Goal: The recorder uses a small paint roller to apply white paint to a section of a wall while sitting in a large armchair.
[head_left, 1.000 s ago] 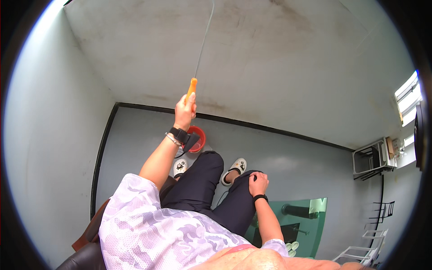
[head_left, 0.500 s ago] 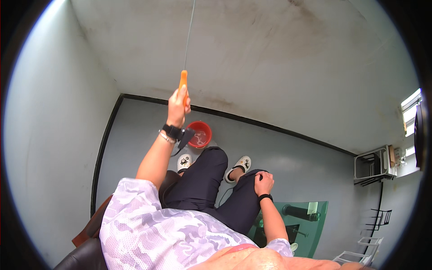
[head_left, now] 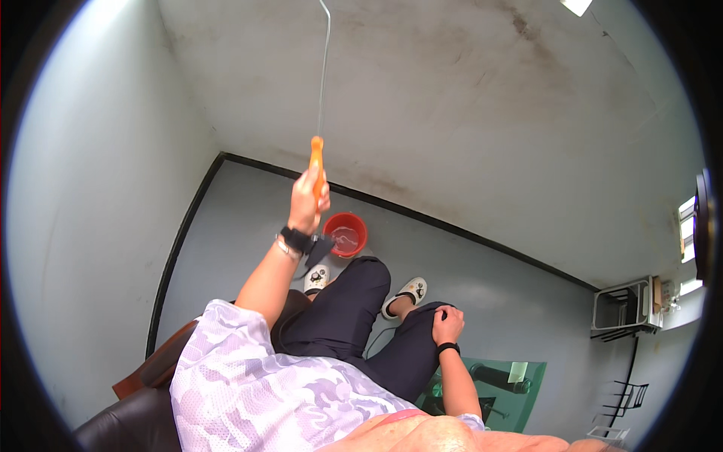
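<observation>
My left hand (head_left: 308, 200) is wrapped round the orange handle (head_left: 317, 157) of what looks like a paint roller. From the handle a long thin metal rod (head_left: 324, 83) runs up in front of the wall and bends near the top edge of the picture. The rod's far end is out of view. Below and just right of this hand, a red bucket (head_left: 362, 239) stands on the floor with some pale liquid in it. My right hand (head_left: 448, 324) lies on my right knee, fingers apart and holding nothing.
A stained grey wall (head_left: 452, 135) with a dark baseboard faces me. I sit in a dark leather chair (head_left: 135, 422). Beside my right leg is a green glass tabletop (head_left: 533, 377). Stacked metal-framed furniture (head_left: 625, 307) stands far right.
My left hand has come down slightly with the paint roller, and the bend in its rod now shows. The view has tilted a little upward. My right hand stays on the knee.
</observation>
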`<action>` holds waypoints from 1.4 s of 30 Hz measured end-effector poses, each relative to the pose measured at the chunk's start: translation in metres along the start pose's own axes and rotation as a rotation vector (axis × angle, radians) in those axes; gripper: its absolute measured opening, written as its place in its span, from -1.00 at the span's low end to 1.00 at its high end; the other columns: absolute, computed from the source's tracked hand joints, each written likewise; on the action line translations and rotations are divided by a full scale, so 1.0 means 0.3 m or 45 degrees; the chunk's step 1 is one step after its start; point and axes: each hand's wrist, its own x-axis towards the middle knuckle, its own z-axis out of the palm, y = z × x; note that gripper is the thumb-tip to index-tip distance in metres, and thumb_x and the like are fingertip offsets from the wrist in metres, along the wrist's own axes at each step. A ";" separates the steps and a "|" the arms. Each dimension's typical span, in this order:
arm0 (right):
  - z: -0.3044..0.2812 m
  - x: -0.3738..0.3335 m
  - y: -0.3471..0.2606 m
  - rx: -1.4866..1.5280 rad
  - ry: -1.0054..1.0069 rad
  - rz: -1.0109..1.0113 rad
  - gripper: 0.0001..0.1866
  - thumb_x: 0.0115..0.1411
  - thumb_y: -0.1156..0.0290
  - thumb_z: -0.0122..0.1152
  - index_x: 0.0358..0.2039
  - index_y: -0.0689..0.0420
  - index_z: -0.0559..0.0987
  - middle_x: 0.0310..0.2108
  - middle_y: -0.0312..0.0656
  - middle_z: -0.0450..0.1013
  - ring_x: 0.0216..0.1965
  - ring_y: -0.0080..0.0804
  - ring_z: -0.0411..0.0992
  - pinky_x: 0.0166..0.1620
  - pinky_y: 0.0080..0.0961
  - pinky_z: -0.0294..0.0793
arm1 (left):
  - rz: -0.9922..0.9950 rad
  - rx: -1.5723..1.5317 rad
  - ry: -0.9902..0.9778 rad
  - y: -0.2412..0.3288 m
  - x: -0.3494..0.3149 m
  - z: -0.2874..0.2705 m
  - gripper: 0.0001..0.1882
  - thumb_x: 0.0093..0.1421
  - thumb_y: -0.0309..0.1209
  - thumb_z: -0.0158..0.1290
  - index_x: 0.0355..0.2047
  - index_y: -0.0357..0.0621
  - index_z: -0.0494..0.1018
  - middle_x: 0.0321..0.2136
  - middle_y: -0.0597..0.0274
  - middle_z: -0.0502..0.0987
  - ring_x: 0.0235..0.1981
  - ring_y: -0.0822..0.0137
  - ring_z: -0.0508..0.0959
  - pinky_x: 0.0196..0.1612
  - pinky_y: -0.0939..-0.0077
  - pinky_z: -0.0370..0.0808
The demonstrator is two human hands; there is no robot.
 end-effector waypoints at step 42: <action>0.008 -0.009 0.019 0.040 -0.023 -0.008 -0.88 0.03 0.31 0.05 -0.49 -0.02 0.55 -0.34 -0.27 0.47 -0.11 -0.25 0.33 -0.06 -0.29 0.26 | -0.295 2.888 -0.555 -0.365 -0.149 -0.647 -0.84 0.16 -0.39 -0.18 -0.36 -0.14 0.38 -0.45 0.04 0.55 -0.36 0.12 0.58 -0.36 0.25 0.50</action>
